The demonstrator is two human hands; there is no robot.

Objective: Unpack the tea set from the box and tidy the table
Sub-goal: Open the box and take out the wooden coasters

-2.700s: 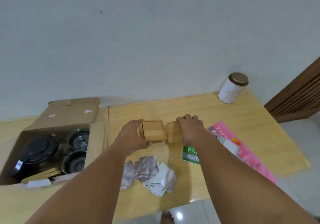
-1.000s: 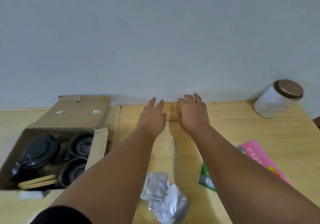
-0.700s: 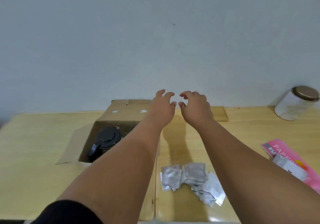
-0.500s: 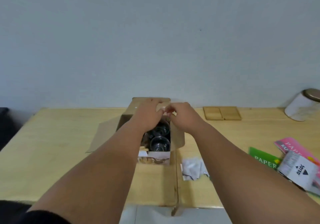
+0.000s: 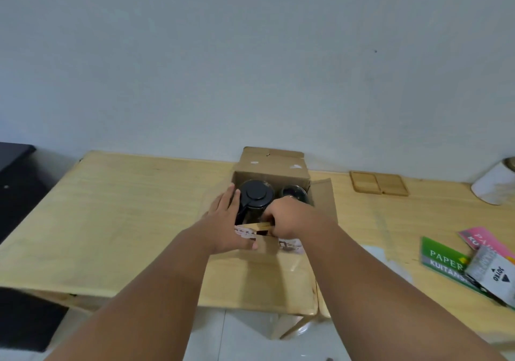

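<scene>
Pale wooden surface (image 5: 125, 207) carries an open cardboard box (image 5: 271, 162). The left hand (image 5: 225, 221) lies flat against its left wall, fingers straight. Inside stand a black-lidded teapot (image 5: 255, 193) and a glass cup (image 5: 294, 193). The right hand (image 5: 289, 215) pinches a wooden coaster (image 5: 260, 224) at the near edge with curled fingers. A pair of coasters (image 5: 377, 183) lies further right by the wall.

Cup (image 5: 294, 192) half hidden behind right hand (image 5: 288, 217)

A plain pale grey wall (image 5: 250, 54) faces me. Against it stand two light wooden tables pushed together: the left table (image 5: 125, 221) and the right table (image 5: 390, 221). Glossy white floor tiles (image 5: 245, 332) show below them. Dark furniture (image 5: 14, 165) stands far left.
</scene>
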